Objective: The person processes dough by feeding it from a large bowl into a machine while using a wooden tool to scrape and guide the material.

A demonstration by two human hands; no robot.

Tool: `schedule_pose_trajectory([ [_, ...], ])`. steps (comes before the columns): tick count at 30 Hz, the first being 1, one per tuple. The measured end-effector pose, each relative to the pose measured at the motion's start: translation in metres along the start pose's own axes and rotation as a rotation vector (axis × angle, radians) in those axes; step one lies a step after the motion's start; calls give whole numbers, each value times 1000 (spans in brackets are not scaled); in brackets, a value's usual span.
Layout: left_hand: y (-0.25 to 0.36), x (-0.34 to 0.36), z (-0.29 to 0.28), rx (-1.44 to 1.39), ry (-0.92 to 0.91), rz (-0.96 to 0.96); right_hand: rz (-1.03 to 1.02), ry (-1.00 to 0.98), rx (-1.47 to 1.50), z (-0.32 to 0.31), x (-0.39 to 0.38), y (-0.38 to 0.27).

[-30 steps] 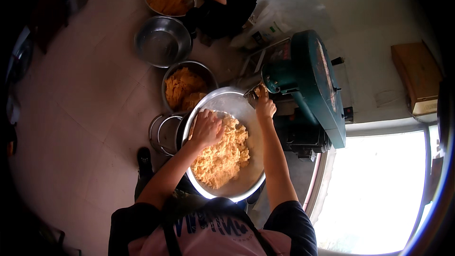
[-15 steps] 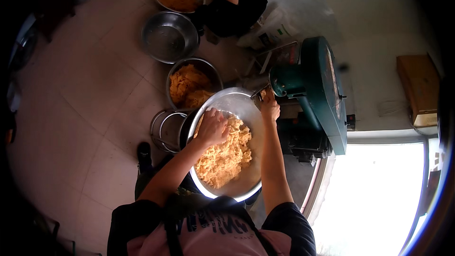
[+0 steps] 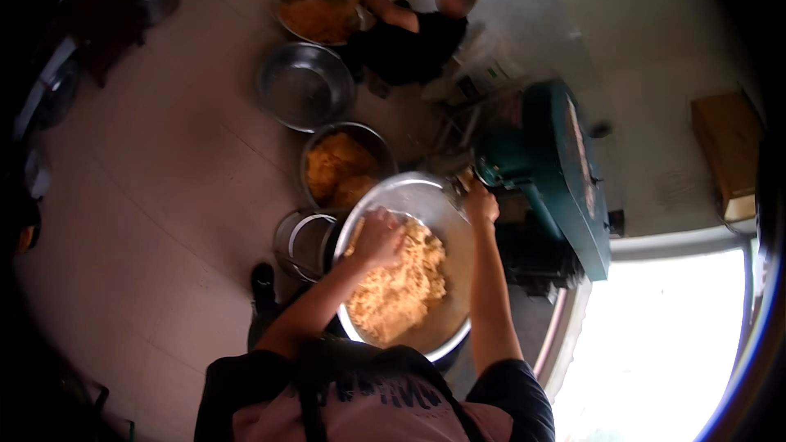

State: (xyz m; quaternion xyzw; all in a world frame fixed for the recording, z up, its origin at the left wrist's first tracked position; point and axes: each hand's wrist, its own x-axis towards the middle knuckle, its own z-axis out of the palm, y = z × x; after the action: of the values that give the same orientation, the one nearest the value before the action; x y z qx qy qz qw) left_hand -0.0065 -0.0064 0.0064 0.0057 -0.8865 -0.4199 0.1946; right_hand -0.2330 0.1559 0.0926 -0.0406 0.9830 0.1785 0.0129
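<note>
A large steel bowl [image 3: 450, 315] of crumbly, pale orange dough [image 3: 397, 290] sits in front of me, below the spout [image 3: 485, 165] of a green machine [image 3: 577, 196]. My left hand [image 3: 378, 237] is inside it on the dough, fingers bent and slightly apart. My right hand [image 3: 481, 203] is raised to the spout at the bowl's far right rim, fingers closed round something blurred and partly hidden, with a tan lump by it.
Beyond are a basin of orange dough [image 3: 340, 168], an empty steel basin [image 3: 303, 86] and another filled basin [image 3: 315, 16], where a seated person [image 3: 409, 45] works. A steel frame stand [image 3: 291, 241] is left of my bowl. A brown box [image 3: 722, 155] hangs right; bright doorway lower right.
The whole view has shifted slightly down and right and grown blurrier. Both my hands keep much the same places at bowl and spout, with only small finger movements.
</note>
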Motion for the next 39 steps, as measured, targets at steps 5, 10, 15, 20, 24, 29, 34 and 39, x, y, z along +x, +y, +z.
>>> schedule_pose_trajectory([
  [5,1,-3,0,157,-162,-10,60,-14,56,-56,-76,-8],
  [10,10,-14,4,73,-20,30,-174,209,230,-4,-64,5],
  [15,14,-14,-13,93,-190,-48,-183,281,407,21,-40,-6],
  [20,12,-19,-6,53,-55,-14,-320,140,813,-14,-58,26],
  [24,12,-15,-15,-7,-19,-25,145,-167,145,-62,-87,14],
  [29,2,-3,-2,93,-10,24,133,-64,175,-9,-26,-4],
  [34,8,-2,-12,149,-136,-48,-100,37,108,-17,-40,14],
  [39,9,-6,-2,96,-36,-26,-124,183,401,-29,-85,4],
])
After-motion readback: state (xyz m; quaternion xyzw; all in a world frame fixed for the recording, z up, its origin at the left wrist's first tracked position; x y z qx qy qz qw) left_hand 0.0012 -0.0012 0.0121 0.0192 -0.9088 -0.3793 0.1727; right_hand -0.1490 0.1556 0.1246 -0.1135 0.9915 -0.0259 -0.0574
